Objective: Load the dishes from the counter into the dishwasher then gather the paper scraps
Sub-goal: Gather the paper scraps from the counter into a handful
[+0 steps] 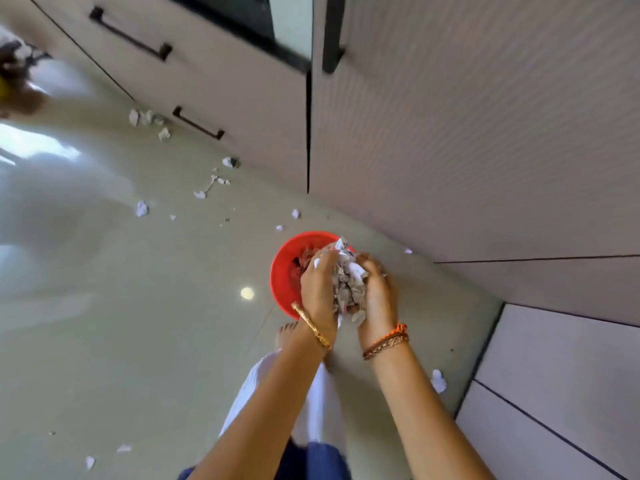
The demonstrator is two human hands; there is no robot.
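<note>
left hand [317, 289] and right hand [375, 292] cupped together, fingers curled round a wad of paper scraps [348, 280], held above a red bowl [282, 275] on the floor [138, 323]; loose scraps [142, 207] scattered along the cabinet drawers [214, 84]; bare foot [285, 336] beside bowl

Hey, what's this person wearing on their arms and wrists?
Both forearms are bare, no sleeves. The left hand has a thin gold bangle at the wrist. The right hand has an orange thread and a coppery chain bracelet.
</note>
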